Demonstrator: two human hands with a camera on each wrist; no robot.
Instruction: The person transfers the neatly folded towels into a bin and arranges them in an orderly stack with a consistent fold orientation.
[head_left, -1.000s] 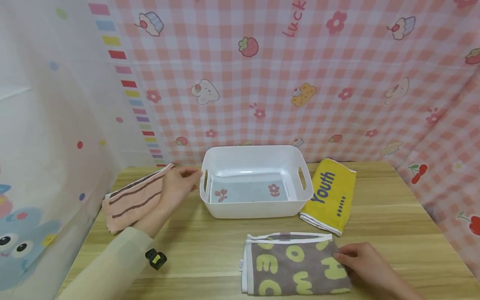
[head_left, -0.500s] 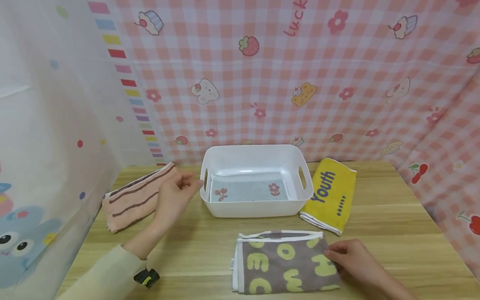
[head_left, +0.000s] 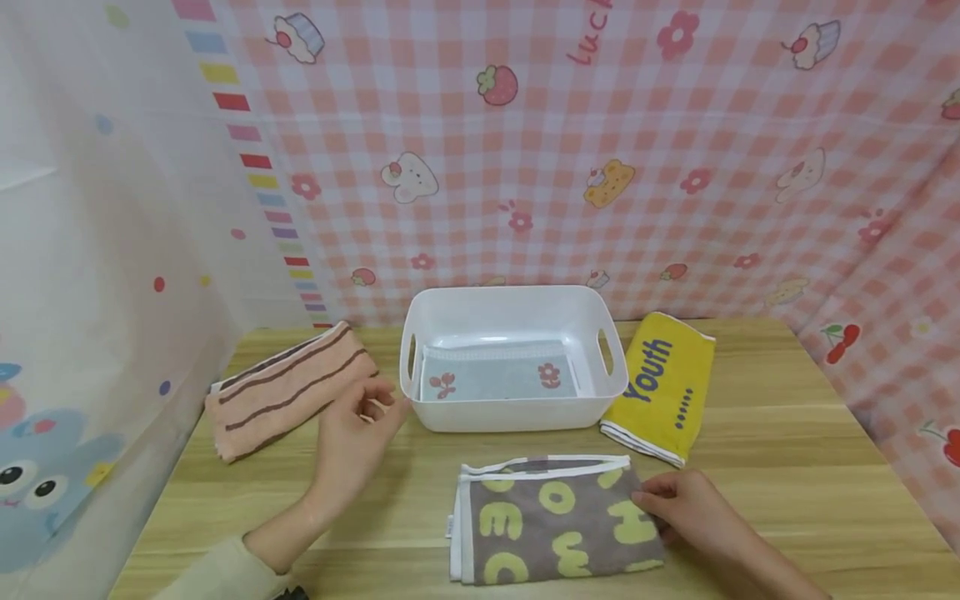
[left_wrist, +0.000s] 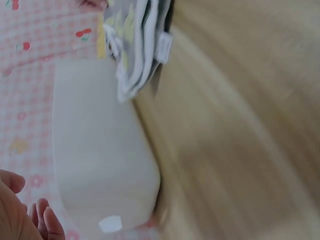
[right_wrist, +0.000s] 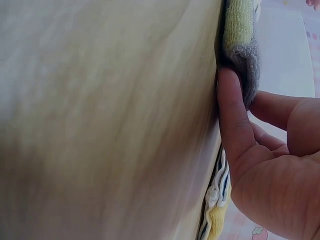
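A folded grey towel [head_left: 555,525] with yellow letters and white edging lies on the wooden table in front of a white plastic basket [head_left: 517,415]. My right hand [head_left: 686,508] pinches its right edge; the right wrist view shows thumb and finger on either side of the folded towel edge [right_wrist: 242,50]. Beside the basket's front left corner is my left hand [head_left: 356,437], fingers loosely bent and holding nothing. Whether it touches the basket I cannot tell. Flat inside the basket lies a light blue towel [head_left: 495,372] with red flower prints.
Left of the basket a pink towel [head_left: 292,387] with brown stripes lies folded. A folded yellow towel [head_left: 667,383] marked "Youth" lies against the basket's right side. Behind the table hangs a pink checked cloth [head_left: 480,167].
My right hand and the grey towel have shifted left along the table. My left hand has come down and toward me from beside the basket's left handle to its front left corner.
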